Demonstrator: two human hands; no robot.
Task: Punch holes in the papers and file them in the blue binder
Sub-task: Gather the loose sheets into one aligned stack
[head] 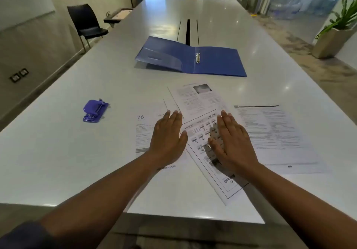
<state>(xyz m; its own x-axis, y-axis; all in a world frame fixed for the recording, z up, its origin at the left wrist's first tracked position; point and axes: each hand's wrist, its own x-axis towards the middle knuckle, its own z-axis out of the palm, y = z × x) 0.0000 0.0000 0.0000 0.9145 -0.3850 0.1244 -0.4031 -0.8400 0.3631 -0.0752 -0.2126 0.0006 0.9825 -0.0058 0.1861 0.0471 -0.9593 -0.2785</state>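
Note:
Several printed papers lie spread on the white table in front of me. One sheet marked 26 is on the left, a sheet with a photo is behind, a tilted sheet with small pictures is in the middle, and a text sheet is on the right. My left hand lies flat, palm down, on the left sheet. My right hand lies flat on the tilted sheet. The blue binder lies open farther back, its metal rings shut. A purple hole punch sits to the left.
A dark slot runs along the table's middle behind the binder. A black chair stands at the left edge. A potted plant stands on the floor to the right. The table's near edge is just below my forearms.

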